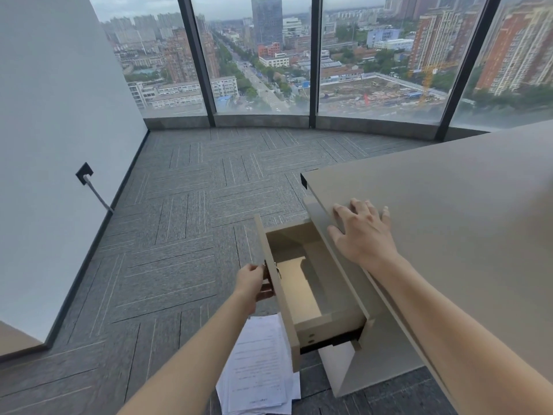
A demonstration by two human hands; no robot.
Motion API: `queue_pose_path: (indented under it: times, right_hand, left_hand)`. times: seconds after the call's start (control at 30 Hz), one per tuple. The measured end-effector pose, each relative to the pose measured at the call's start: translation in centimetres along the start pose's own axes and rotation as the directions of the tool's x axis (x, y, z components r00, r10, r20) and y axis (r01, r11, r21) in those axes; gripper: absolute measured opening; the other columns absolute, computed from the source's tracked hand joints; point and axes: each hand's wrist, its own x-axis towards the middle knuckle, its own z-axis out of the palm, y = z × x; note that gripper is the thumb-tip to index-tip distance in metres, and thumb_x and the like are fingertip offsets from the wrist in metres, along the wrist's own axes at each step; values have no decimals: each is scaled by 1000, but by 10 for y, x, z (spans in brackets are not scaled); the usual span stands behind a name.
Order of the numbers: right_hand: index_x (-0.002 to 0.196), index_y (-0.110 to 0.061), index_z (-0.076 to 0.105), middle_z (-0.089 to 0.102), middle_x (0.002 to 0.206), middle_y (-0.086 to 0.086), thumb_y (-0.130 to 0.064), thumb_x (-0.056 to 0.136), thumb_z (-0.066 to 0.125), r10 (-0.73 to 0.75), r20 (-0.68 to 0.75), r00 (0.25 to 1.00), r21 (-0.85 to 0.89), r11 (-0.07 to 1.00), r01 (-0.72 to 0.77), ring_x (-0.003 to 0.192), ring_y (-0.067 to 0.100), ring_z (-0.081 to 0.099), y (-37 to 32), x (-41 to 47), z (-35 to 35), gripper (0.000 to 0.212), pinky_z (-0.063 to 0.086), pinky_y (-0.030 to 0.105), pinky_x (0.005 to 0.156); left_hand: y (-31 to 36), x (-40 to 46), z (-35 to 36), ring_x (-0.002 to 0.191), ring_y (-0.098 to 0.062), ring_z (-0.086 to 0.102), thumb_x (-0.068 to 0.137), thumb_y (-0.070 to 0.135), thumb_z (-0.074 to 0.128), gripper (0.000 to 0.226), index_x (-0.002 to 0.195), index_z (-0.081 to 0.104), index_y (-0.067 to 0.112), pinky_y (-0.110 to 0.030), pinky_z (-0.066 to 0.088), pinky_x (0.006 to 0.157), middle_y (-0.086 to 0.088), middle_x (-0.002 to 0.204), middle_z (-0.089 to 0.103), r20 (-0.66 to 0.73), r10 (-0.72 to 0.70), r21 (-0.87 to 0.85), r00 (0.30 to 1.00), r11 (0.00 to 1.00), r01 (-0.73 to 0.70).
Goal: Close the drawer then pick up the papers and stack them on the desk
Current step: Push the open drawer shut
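A beige drawer (pixel 302 283) stands pulled out from the pedestal under the desk (pixel 449 205), and its inside looks empty. My left hand (pixel 253 284) is closed around the handle on the drawer front (pixel 279 298). My right hand (pixel 363 232) rests flat, fingers spread, on the left edge of the desk top. White printed papers (pixel 258 372) lie in a loose pile on the carpet below the drawer, partly hidden by the drawer front and my left forearm.
Grey patterned carpet (pixel 194 205) covers the floor to the left and ahead. A white wall (pixel 54 115) with a black socket (pixel 84 172) and cable is on the left. Floor-to-ceiling windows (pixel 263 55) curve across the back.
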Motion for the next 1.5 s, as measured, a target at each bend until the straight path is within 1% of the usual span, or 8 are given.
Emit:
queue_pose_path:
  times: [0.2, 0.5, 0.73, 0.9, 1.07, 1.17, 1.33, 1.5]
  right_hand:
    - [142, -28, 45, 35, 156, 13, -42, 94, 48, -5, -6, 1000, 8, 1000, 5, 149, 34, 20, 2, 1, 0, 50, 7, 59, 121]
    - [143, -29, 45, 35, 156, 12, -42, 94, 49, 6, -8, 1000, 27, 1000, -6, 150, 33, 19, 2, 2, 1, 51, 5, 58, 121]
    - [142, -29, 45, 34, 156, 11, -40, 94, 49, 10, -9, 1000, 36, 999, -10, 150, 33, 17, 1, 2, 1, 50, 4, 58, 121]
    - [137, -26, 47, 35, 154, 13, -38, 93, 49, 7, -14, 1000, 1, 1000, -7, 148, 36, 19, -1, 3, 3, 46, 6, 61, 120]
    - [136, -26, 47, 34, 155, 14, -38, 92, 49, 10, -14, 1000, -2, 1000, -10, 149, 36, 18, -2, 2, 2, 45, 6, 61, 120]
    - [137, -27, 47, 34, 155, 13, -39, 92, 49, 11, -10, 1000, 20, 1000, -11, 149, 35, 18, -1, 1, 1, 46, 5, 59, 121]
    - [136, -27, 49, 35, 154, 13, -39, 92, 51, 8, -19, 1000, 29, 1000, -7, 149, 35, 19, -1, 2, 0, 46, 6, 59, 121]
    - [137, -27, 48, 36, 154, 12, -39, 92, 51, 6, -26, 1000, 30, 1000, -5, 149, 35, 19, 1, 3, 2, 47, 6, 59, 121]
  left_hand:
    - [-2, 13, 39, 89, -37, 72, 99, 18, 51, 20, 109, 55, 2, -41, 62, 64, -18, 109, 68, 85, 11, -22, 996, 1000, -9]
    - [4, 29, 83, 85, -44, 70, 91, 11, 59, 15, 101, 54, 1, -55, 59, 80, -26, 119, 63, 172, -21, -27, 985, 999, 26]
    - [-2, 36, 112, 76, -37, 65, 90, 12, 62, 17, 99, 53, 0, -55, 56, 87, -17, 99, 60, 238, -15, -88, 971, 995, 36]
    - [-2, 39, 124, 77, -38, 65, 88, 13, 63, 11, 86, 55, 7, -53, 59, 81, -19, 101, 62, 183, -21, -94, 983, 995, 39]
    - [4, 38, 126, 65, -33, 65, 86, 17, 63, 13, 88, 56, 6, -38, 61, 55, -18, 97, 61, 175, -25, -56, 984, 998, 36]
    - [8, 41, 124, 67, -30, 64, 85, 13, 57, 18, 96, 59, 0, -39, 62, 59, -16, 88, 59, 221, -80, -28, 972, 996, 89]
    - [9, 46, 119, 72, -30, 60, 86, 16, 49, 17, 85, 58, 2, -36, 59, 55, -9, 77, 52, 284, -146, -34, 948, 986, 163]
    - [12, 53, 118, 85, -35, 62, 88, 13, 51, 19, 72, 56, 4, -43, 60, 61, -17, 98, 59, 305, -274, -50, 912, 952, 303]
